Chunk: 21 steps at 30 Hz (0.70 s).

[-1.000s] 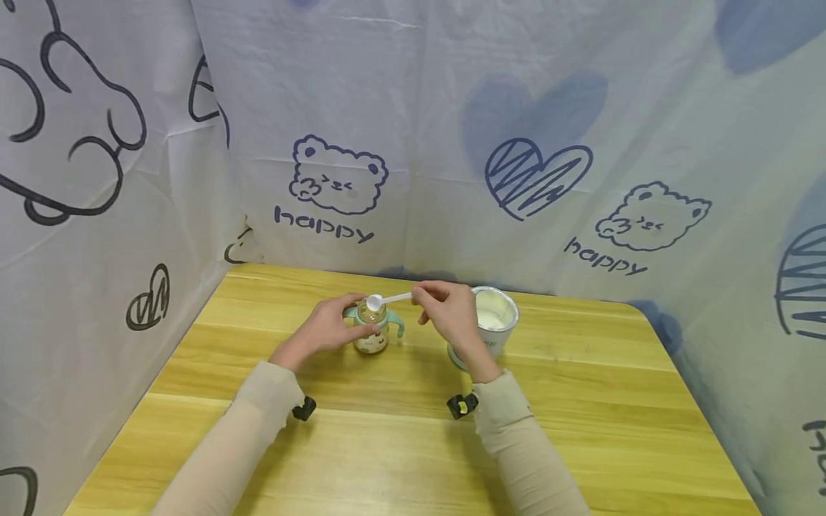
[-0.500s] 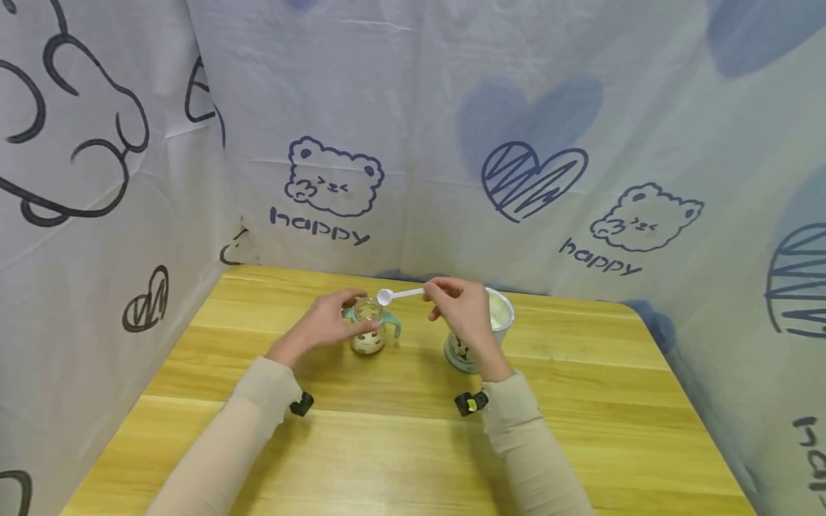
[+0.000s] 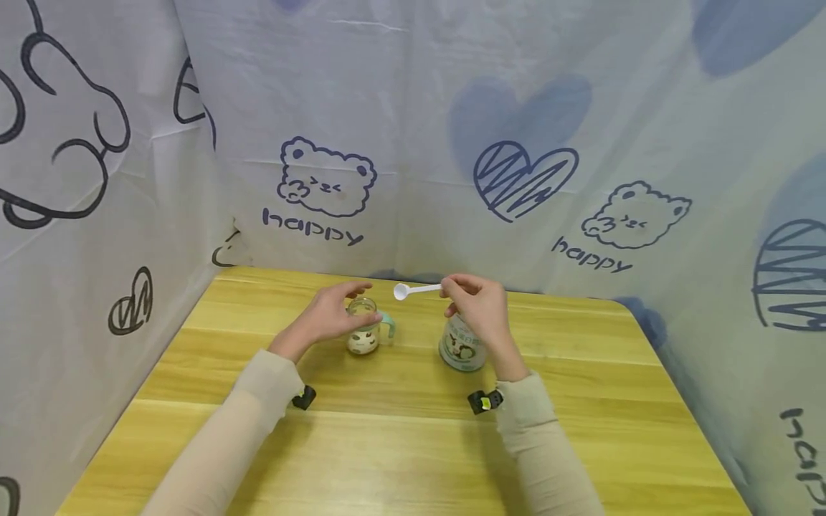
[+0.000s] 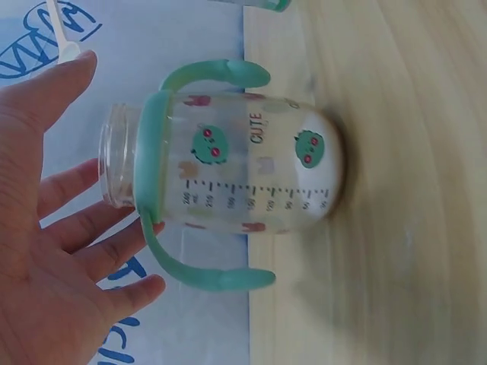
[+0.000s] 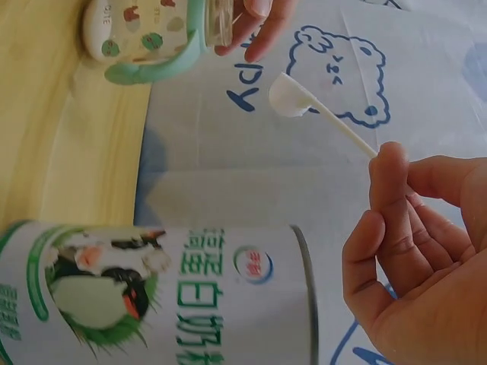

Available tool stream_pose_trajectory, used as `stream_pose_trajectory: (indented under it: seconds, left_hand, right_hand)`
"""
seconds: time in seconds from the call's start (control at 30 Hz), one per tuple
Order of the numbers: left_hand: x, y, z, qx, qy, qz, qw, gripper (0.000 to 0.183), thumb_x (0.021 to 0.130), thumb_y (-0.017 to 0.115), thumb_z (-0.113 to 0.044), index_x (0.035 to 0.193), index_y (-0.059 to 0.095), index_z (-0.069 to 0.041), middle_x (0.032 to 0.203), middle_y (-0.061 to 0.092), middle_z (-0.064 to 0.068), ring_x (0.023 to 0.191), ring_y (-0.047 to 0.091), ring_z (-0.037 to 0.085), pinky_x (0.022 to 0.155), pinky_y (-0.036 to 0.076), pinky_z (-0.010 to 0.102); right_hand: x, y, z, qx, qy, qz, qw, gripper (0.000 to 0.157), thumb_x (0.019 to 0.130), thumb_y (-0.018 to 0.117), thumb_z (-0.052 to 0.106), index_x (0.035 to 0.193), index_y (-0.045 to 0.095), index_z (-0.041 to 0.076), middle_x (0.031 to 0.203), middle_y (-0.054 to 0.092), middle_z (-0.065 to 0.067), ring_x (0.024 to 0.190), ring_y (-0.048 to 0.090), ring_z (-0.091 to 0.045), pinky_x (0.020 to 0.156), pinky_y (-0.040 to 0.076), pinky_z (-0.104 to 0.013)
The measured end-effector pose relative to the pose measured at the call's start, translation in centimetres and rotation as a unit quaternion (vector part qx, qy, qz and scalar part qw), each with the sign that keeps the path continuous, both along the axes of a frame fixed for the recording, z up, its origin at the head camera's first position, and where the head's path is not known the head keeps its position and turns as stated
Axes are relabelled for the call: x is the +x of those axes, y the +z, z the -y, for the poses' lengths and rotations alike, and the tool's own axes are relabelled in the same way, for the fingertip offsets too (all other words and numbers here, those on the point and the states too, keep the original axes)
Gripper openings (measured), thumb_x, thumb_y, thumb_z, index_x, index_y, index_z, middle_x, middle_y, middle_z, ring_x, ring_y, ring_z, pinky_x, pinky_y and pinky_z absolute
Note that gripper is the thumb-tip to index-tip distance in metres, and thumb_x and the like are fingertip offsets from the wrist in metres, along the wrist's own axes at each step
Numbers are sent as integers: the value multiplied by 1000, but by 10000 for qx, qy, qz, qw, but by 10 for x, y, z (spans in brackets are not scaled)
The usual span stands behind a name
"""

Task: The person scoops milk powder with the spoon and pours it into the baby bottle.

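A clear baby bottle (image 4: 228, 163) with green handles and printed cartoon faces stands upright on the table, white powder at its bottom, its mouth uncovered. Around the bottle's neck my left hand (image 3: 330, 313) is spread, thumb and fingers apart; in the left wrist view some fingertips lie behind the neck, and whether they touch it I cannot tell. My right hand (image 3: 479, 304) pinches the handle end of a white measuring scoop (image 5: 291, 96), held in the air between bottle and can. Below that hand stands a milk powder can (image 5: 152, 296) with a cow picture; the hand hides its top in the head view.
Both objects stand toward the back of a wooden table (image 3: 400, 444). A printed cloth (image 3: 413, 143) hangs close behind the table's back edge and along the sides.
My right hand has drawn the scoop away from over the bottle's mouth, rightward toward the can. My left hand's fingers have loosened from the bottle, which stays standing.
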<state>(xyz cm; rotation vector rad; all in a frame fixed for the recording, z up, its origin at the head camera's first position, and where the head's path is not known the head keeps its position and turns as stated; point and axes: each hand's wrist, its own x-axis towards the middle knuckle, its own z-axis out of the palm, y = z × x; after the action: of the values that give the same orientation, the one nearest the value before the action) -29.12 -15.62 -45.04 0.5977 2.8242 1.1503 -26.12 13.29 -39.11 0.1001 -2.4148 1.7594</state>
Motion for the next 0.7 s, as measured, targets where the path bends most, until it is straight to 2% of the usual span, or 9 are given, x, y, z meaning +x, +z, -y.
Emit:
stream_pose_trajectory:
  seconds: [0.3, 0.47, 0.6, 0.7]
  left_hand:
    - [-3, 7, -11, 57, -123, -86, 9999, 83, 90, 78, -57, 156, 50, -16, 152, 59, 19, 141, 55, 39, 112, 50, 59]
    - [-5, 10, -18, 68, -158, -31, 9998, 87, 89, 78, -60, 159, 47, -18, 154, 57, 18, 143, 53, 39, 114, 48, 61]
    - [-6, 12, -23, 58, -266, -109, 9996, 87, 91, 77, -59, 160, 45, -18, 156, 55, 18, 144, 52, 39, 115, 46, 61]
    - [-6, 14, -27, 52, -345, -158, 9993, 87, 92, 76, -57, 161, 43, -18, 156, 54, 20, 133, 62, 38, 114, 49, 60]
  right_hand:
    - [2, 7, -18, -131, -224, -11, 9997, 29, 100, 72, 21, 114, 78, -3, 87, 79, -5, 56, 68, -10, 66, 61, -27]
    - [4, 9, -27, -232, -394, 54, 9989, 27, 100, 73, 21, 114, 78, -2, 84, 79, -2, 55, 67, -10, 62, 59, -25]
    - [5, 8, -33, -273, -464, 48, 9985, 25, 99, 73, 20, 112, 79, 0, 86, 79, -5, 55, 68, -10, 61, 60, -26]
    - [6, 6, -39, -220, -489, 41, 9986, 26, 100, 73, 20, 114, 78, -1, 90, 80, -10, 56, 68, -10, 61, 61, -26]
